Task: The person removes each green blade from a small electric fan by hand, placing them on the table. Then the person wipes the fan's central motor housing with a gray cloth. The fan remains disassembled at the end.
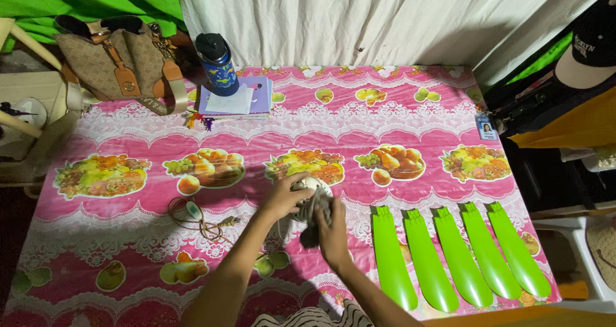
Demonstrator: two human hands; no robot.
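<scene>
Both hands on apparently a fan motor, green blades well apart rightward.

Both my forearms reach in from the near edge, converging mid-scene. My left hand is curled, knuckles up. My right hand is beside it, fingers closed in a grip.

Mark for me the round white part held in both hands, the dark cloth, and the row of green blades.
round white part (312, 187), head view, on its top rim.
dark cloth (310, 236), head view, on its hanging lower end.
green blades (459, 263), head view, on the middle blade's centre.
</scene>
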